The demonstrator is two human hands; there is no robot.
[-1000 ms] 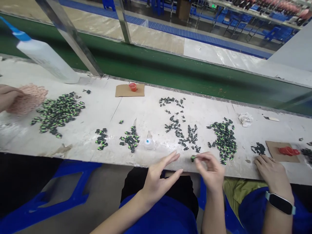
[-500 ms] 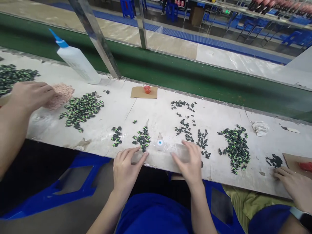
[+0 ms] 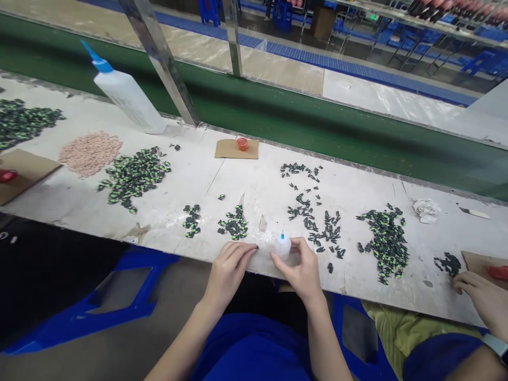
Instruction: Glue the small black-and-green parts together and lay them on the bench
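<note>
At the near edge of the table, my left hand (image 3: pixel 231 266) pinches a small dark piece (image 3: pixel 257 247) between thumb and fingertips. Just to its right, my right hand (image 3: pixel 300 268) is closed around a small white glue bottle (image 3: pixel 282 246) with a blue needle tip pointing up. Beyond my left hand lies a little cluster of black-and-green pieces (image 3: pixel 234 225), with another small cluster (image 3: pixel 192 220) further left. Past my right hand, thin black pieces (image 3: pixel 309 211) are scattered over the white surface.
A large white bottle (image 3: pixel 129 100) with a blue nozzle leans at the back left, near a pink pile (image 3: pixel 91 153) and a black-green heap (image 3: pixel 137 177). A red cup (image 3: pixel 242 143) sits on cardboard. At right are another heap (image 3: pixel 384 241) and a co-worker's hand (image 3: pixel 478 296).
My right hand has taken hold of the small glue bottle, now further right. My left hand has moved right from the cluster with a small piece. The co-worker's hand at left has gone from view.
</note>
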